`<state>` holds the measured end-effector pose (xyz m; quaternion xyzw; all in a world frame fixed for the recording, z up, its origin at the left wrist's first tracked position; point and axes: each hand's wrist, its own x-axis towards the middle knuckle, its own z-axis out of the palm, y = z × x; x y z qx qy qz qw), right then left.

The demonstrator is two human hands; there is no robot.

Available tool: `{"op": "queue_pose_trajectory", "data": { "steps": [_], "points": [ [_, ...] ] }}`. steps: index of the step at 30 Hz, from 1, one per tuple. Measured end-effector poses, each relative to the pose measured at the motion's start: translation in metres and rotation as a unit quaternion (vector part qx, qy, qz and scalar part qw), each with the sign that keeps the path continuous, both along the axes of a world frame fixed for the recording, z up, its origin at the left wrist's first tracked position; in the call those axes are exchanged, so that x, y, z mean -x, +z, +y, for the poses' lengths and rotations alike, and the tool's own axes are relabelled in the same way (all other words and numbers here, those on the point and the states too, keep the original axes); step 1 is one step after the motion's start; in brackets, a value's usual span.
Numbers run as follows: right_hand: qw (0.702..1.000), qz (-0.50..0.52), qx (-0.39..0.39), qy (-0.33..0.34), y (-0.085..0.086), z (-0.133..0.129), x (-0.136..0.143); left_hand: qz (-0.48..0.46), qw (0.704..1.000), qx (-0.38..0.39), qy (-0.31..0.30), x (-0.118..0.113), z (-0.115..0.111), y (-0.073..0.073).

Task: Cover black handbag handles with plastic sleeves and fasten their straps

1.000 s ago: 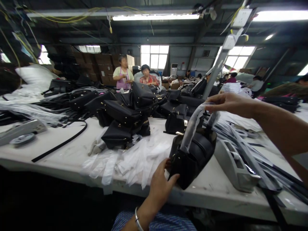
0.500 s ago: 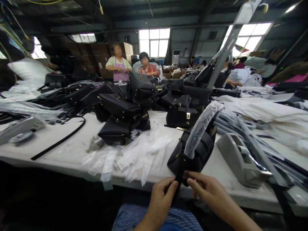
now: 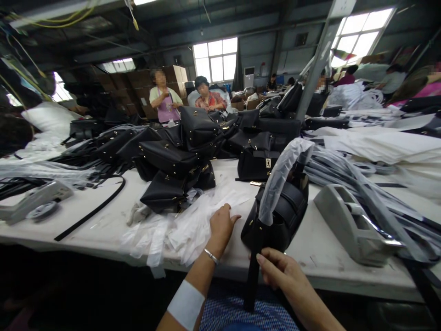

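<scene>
A black handbag [image 3: 289,216] stands at the front of the table, its raised handle wrapped in a clear plastic sleeve [image 3: 274,188]. From its near end a black strap [image 3: 253,280] hangs over the table edge. My right hand [image 3: 277,269] pinches this strap just below the bag. To the left of the bag, my left hand [image 3: 222,225] is over a loose pile of thin white plastic strips [image 3: 193,230]. Its thumb sticks out to the side and nothing shows in its grasp; the fingertips are partly hidden.
Black handbags [image 3: 168,156] are heaped across the middle. A grey tape dispenser [image 3: 354,225] stands at the right, another dispenser [image 3: 41,200] at the left beside a loose black strap [image 3: 93,211]. Plastic-wrapped straps [image 3: 337,179] lie at the right. Two people [image 3: 165,101] work across the table.
My left hand has let go of the black strap and moved forward and left to the plastic strips. My right hand stays at the strap. The view has shifted slightly.
</scene>
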<state>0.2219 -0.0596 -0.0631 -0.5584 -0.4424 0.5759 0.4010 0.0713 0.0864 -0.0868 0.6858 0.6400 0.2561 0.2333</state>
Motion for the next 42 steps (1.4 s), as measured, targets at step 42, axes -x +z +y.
{"op": "queue_pose_trajectory", "data": {
  "steps": [42],
  "points": [
    [0.997, 0.015, -0.072, -0.028, 0.001, 0.004, 0.030, -0.457, 0.855, 0.245, 0.012, 0.093, -0.149, 0.014]
  ]
}}
